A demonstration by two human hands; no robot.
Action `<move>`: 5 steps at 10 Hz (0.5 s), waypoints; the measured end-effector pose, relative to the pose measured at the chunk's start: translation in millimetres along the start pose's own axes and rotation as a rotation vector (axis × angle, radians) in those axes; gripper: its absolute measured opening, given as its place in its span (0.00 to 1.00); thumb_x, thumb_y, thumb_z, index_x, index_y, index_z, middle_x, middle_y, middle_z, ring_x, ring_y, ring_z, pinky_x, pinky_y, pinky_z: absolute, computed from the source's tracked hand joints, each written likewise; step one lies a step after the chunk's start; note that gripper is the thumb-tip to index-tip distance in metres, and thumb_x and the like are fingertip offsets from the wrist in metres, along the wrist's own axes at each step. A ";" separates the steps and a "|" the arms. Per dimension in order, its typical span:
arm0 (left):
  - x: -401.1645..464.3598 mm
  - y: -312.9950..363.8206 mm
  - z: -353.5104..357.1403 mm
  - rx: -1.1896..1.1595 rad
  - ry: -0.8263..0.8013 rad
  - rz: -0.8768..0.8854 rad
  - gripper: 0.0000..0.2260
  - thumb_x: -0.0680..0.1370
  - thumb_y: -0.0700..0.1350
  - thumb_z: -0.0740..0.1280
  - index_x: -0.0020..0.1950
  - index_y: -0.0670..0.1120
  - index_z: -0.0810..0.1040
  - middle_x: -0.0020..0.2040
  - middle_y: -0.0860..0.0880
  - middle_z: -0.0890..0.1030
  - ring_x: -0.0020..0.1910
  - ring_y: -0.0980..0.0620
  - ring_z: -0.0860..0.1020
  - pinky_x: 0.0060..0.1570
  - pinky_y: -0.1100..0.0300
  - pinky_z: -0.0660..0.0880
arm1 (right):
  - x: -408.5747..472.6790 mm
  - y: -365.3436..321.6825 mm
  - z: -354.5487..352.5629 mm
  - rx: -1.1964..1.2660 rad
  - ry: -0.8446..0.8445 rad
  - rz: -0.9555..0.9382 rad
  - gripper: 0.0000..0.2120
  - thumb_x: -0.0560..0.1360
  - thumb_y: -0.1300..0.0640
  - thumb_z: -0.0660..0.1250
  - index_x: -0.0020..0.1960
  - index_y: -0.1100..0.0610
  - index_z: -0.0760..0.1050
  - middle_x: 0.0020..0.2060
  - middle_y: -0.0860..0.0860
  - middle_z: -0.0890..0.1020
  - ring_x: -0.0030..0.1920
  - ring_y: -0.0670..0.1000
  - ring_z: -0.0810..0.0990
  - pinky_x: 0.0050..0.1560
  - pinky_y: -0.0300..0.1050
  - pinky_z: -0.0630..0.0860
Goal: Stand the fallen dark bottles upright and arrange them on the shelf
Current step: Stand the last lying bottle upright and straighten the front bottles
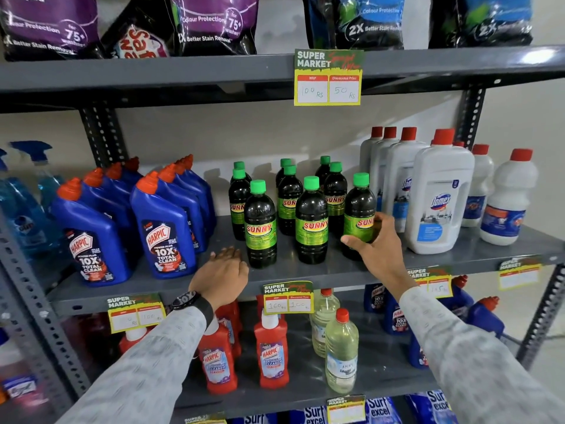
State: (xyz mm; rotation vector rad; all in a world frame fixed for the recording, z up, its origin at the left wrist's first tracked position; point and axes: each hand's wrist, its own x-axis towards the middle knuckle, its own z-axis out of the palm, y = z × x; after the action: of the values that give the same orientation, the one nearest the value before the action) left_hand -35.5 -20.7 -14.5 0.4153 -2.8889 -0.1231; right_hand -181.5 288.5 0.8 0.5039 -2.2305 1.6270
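Observation:
Several dark bottles with green caps and green "SUNNY" labels stand upright in rows in the middle of the grey shelf (305, 275). Three stand in front: the left one (260, 224), the middle one (311, 221) and the right one (359, 209). My right hand (379, 246) is wrapped around the lower part of the right front bottle, thumb in front of its label. My left hand (221, 275) hovers palm down over the shelf's front edge, just left of the left front bottle, holding nothing. No dark bottle lies on its side.
Blue Harpic bottles (165, 228) stand close on the left, white Domex bottles (437, 194) close on the right. Price tags (287, 296) hang from the shelf edge. Red and clear bottles fill the shelf below, detergent bags the shelf above.

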 end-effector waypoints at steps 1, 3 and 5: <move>-1.8 0.4 0.7 -0.002 -0.006 0.000 0.26 0.86 0.51 0.47 0.82 0.41 0.59 0.83 0.42 0.59 0.83 0.47 0.57 0.81 0.48 0.52 | -2.9 1.0 1.1 -0.009 0.007 -0.021 0.39 0.69 0.50 0.84 0.73 0.55 0.68 0.61 0.48 0.80 0.59 0.50 0.80 0.57 0.41 0.73; -3.2 1.5 0.4 -0.005 -0.002 0.002 0.26 0.86 0.51 0.47 0.82 0.41 0.59 0.83 0.42 0.59 0.83 0.47 0.56 0.81 0.49 0.51 | -5.2 3.1 -0.2 -0.083 -0.052 -0.047 0.38 0.74 0.55 0.79 0.79 0.55 0.65 0.65 0.47 0.79 0.62 0.47 0.76 0.64 0.43 0.71; -2.8 -0.1 2.2 -0.019 0.003 0.008 0.26 0.86 0.51 0.47 0.82 0.41 0.59 0.83 0.42 0.59 0.83 0.47 0.57 0.81 0.48 0.51 | -7.3 4.9 8.7 -0.165 0.083 -0.008 0.41 0.69 0.46 0.82 0.74 0.54 0.65 0.68 0.52 0.76 0.67 0.56 0.77 0.65 0.55 0.75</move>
State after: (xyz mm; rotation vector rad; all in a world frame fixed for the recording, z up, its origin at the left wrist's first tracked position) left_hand -33.3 -19.9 -17.2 0.4001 -2.8832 -0.1487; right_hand -177.9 282.2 -9.2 0.3938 -2.2732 1.4173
